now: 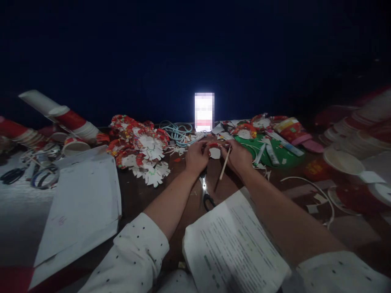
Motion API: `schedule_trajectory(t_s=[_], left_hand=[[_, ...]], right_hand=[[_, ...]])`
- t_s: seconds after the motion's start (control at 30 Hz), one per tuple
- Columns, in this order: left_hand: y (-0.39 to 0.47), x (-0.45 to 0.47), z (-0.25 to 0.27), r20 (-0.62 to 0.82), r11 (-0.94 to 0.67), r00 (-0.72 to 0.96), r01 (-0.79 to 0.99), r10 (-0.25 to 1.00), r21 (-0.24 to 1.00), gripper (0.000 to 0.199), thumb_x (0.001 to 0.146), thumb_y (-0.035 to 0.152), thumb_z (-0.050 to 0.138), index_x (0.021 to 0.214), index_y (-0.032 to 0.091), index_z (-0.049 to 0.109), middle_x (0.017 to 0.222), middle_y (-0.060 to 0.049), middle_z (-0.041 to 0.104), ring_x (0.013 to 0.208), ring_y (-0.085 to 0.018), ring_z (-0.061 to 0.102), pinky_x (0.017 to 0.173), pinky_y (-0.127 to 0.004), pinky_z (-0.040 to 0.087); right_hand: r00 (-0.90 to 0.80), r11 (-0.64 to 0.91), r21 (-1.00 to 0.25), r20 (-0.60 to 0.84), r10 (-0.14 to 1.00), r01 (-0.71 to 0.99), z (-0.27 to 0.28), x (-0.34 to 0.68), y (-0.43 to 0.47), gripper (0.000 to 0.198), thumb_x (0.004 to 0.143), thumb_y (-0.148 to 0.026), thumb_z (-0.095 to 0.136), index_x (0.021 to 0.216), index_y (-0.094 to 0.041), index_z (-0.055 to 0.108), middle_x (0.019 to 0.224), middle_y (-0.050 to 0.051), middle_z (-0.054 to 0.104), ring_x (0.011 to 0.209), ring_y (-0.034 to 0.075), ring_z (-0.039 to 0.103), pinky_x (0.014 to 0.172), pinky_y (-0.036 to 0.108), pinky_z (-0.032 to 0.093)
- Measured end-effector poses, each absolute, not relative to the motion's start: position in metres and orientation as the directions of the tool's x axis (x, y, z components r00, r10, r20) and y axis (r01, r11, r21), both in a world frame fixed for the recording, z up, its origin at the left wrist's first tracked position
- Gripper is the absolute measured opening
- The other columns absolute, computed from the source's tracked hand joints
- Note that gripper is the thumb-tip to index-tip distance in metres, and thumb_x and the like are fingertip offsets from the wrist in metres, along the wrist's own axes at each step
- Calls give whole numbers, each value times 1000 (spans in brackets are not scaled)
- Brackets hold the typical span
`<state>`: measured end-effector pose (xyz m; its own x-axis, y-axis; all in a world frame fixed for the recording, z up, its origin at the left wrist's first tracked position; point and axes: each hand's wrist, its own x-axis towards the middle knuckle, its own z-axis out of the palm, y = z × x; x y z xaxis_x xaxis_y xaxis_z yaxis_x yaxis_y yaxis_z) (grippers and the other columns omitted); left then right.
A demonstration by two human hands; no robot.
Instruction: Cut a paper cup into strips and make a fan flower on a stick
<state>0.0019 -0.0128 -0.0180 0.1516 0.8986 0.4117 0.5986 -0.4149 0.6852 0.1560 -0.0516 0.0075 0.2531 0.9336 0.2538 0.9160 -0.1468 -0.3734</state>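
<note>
Both my hands come together over the table around a small paper piece with a curved red rim and a white middle (214, 153). My left hand (196, 156) pinches it at its left edge, fingers closed. At its right edge, my right hand (240, 157) is closed on the same piece. A thin wooden stick (225, 163) slants down from the right fingers. Below the hands lies a pair of scissors (204, 189) with black handles, partly tucked under a printed sheet (232, 244).
Red-and-white cut paper pieces (149, 148) are heaped at left, near a coiled light-blue cord (176, 132). Glue tubes (271, 152) lie on green material (284, 152). Stacked paper cups (73, 122) and a white board (82, 203) occupy the left; a bright, blurred screen (204, 110) stands behind.
</note>
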Motion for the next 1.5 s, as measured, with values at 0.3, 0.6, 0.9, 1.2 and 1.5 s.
schedule_trajectory(t_s=[0.3, 0.6, 0.9, 1.2, 1.5], left_hand=[[-15, 6, -17, 420, -418, 150, 610, 895, 673, 32, 83, 39, 59, 105, 16, 65, 101, -11, 67, 97, -23, 61, 89, -36, 47], [-15, 8, -24, 376, -399, 168, 584, 911, 707, 31, 82, 28, 59, 111, 17, 63, 106, -10, 67, 97, -21, 63, 90, -35, 49], [-14, 2, -16, 378, -331, 54, 606, 924, 723, 30, 93, 35, 44, 104, 17, 65, 100, -9, 68, 97, -20, 63, 88, -34, 49], [-39, 12, -3, 330, -307, 136, 779, 934, 547, 37, 79, 31, 61, 115, 21, 59, 114, -9, 61, 103, -24, 60, 87, -34, 49], [-36, 11, -9, 351, -357, 168, 722, 921, 592, 40, 75, 14, 55, 114, 19, 58, 113, -11, 59, 108, -24, 57, 94, -36, 49]], right_hand=[[246, -157, -328, 250, 936, 932, 6, 153, -51, 34, 89, -40, 49, 115, -22, 60, 107, 10, 69, 91, 24, 65, 71, 30, 44], [228, -125, -341, 280, 933, 932, 5, 154, -52, 35, 87, -38, 51, 116, -21, 61, 107, 10, 68, 93, 24, 64, 72, 30, 45], [211, -83, -387, 301, 930, 918, 4, 154, -51, 34, 88, -37, 52, 117, -22, 61, 112, 8, 67, 98, 23, 63, 77, 31, 47], [214, -93, -378, 294, 932, 921, 1, 156, -53, 34, 89, -38, 50, 117, -21, 60, 109, 10, 67, 94, 24, 64, 75, 32, 46], [80, 90, -409, 379, 922, 908, -7, 159, -47, 33, 88, -31, 50, 118, -20, 60, 113, 10, 66, 101, 23, 60, 85, 33, 46]])
